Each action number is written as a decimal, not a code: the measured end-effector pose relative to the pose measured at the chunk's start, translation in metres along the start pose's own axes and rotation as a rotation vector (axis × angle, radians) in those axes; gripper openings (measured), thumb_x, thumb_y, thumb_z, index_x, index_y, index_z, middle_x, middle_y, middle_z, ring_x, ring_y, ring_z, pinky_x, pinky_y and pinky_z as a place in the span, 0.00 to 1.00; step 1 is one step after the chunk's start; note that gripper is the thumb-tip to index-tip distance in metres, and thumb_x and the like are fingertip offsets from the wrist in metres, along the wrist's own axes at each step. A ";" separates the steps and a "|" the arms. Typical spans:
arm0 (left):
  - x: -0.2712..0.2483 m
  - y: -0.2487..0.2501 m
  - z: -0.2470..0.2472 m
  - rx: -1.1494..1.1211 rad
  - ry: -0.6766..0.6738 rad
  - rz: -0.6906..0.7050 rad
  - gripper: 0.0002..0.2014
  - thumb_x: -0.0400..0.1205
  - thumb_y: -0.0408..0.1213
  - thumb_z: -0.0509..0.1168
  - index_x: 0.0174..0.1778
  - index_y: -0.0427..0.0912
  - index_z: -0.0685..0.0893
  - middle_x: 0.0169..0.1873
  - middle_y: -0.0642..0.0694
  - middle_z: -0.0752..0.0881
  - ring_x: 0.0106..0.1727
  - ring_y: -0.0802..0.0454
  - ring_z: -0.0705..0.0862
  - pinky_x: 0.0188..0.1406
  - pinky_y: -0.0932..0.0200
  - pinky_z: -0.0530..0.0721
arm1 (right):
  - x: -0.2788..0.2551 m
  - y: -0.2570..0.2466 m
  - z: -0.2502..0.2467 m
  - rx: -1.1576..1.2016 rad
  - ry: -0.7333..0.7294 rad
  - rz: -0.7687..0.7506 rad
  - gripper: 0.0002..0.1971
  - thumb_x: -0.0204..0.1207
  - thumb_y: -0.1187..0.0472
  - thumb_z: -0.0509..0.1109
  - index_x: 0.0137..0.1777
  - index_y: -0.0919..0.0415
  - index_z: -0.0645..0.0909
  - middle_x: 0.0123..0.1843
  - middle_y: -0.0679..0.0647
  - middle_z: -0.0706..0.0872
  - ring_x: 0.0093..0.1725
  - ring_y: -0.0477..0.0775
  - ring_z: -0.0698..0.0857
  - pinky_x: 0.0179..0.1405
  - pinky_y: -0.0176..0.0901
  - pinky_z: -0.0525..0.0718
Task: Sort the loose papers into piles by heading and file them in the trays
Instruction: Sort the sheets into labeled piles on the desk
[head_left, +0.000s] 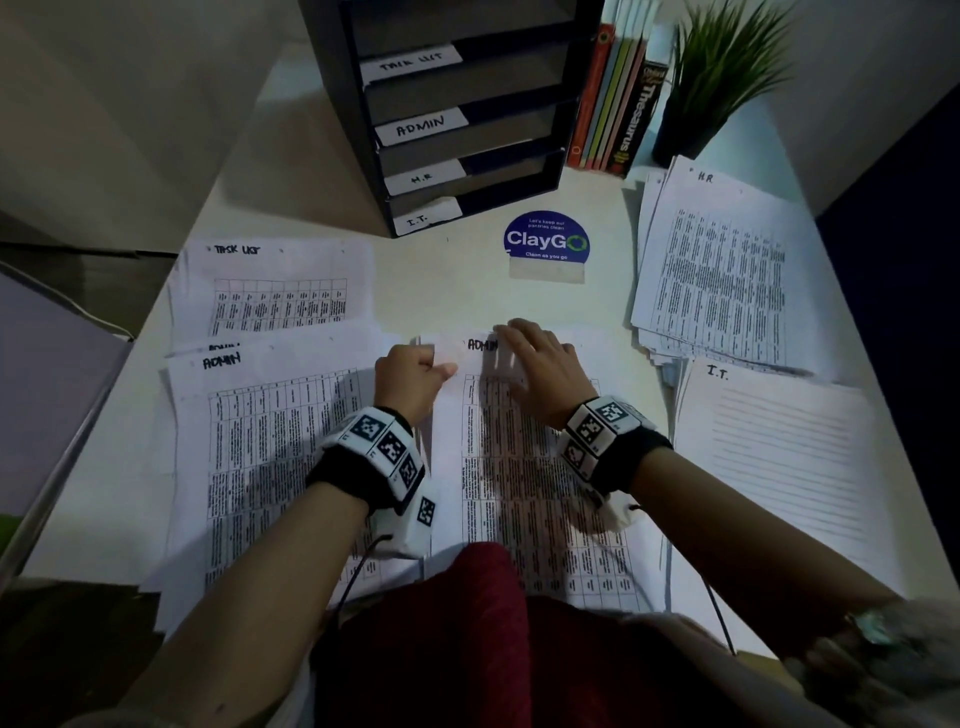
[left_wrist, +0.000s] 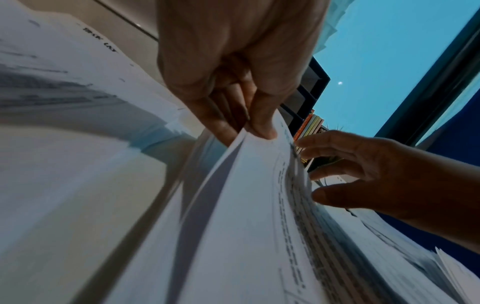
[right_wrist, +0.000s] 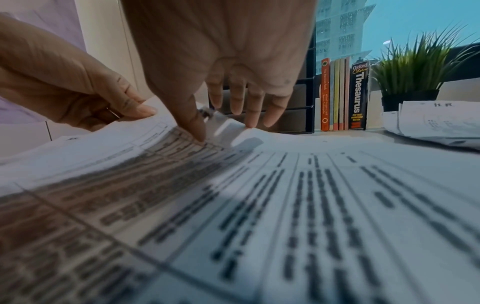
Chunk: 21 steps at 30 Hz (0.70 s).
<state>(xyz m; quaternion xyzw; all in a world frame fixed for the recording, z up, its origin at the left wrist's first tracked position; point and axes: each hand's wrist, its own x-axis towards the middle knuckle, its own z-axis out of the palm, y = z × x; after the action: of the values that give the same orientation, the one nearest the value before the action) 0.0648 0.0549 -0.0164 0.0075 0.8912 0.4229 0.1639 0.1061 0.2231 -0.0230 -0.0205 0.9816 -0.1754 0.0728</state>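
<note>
White desk (head_left: 467, 291), dim light, papers spread all over. Black tray rack (head_left: 519, 171) at far edge w/ labels TASK LIST, ADMIN, H.R, I.T.; books (head_left: 618, 104) & potted plant (head_left: 722, 67) to its right. Blue ClayGo sticker (head_left: 546, 240) just in front of rack.

Held top left corner of centre ADMIN sheet (head_left: 524, 467) w/ left hand (head_left: 410, 376): thumb & curled fingers pinched on paper edge, corner lifted off stack, per left wrist view. Rested right hand (head_left: 540, 369) on same sheet near heading, fingers straight & spread, tips on paper, nothing grasped.

Sorted piles around: TASK LIST pile (head_left: 275, 291) far left, ADMIN pile (head_left: 270, 457) near left under left wrist, H.R pile (head_left: 722, 265) far right, I.T. sheet (head_left: 779, 457) near right. Trays looked unfilled; interiors too dark to confirm.
</note>
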 end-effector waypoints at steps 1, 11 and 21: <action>0.001 -0.001 0.001 -0.047 0.007 -0.017 0.08 0.76 0.36 0.71 0.32 0.38 0.83 0.32 0.43 0.80 0.37 0.50 0.78 0.39 0.65 0.74 | 0.000 0.001 -0.001 0.009 0.021 -0.006 0.34 0.74 0.64 0.68 0.79 0.57 0.59 0.78 0.55 0.63 0.73 0.58 0.68 0.68 0.54 0.66; -0.003 0.007 0.004 -0.502 -0.204 -0.116 0.17 0.80 0.51 0.61 0.44 0.40 0.87 0.53 0.28 0.85 0.61 0.35 0.82 0.67 0.36 0.75 | -0.004 0.000 -0.006 0.042 0.086 -0.004 0.40 0.71 0.53 0.72 0.80 0.53 0.56 0.79 0.50 0.62 0.74 0.57 0.61 0.69 0.54 0.62; 0.005 -0.003 0.003 -0.462 -0.014 -0.066 0.26 0.81 0.20 0.54 0.63 0.58 0.64 0.58 0.33 0.77 0.51 0.40 0.80 0.45 0.47 0.81 | -0.022 0.009 0.007 0.100 0.462 -0.281 0.12 0.73 0.62 0.63 0.55 0.60 0.79 0.55 0.61 0.86 0.47 0.58 0.86 0.51 0.38 0.71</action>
<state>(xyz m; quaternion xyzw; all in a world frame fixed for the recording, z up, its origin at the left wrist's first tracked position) 0.0616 0.0558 -0.0219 -0.0565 0.7694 0.6099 0.1810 0.1291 0.2307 -0.0300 -0.1123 0.9498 -0.2321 -0.1772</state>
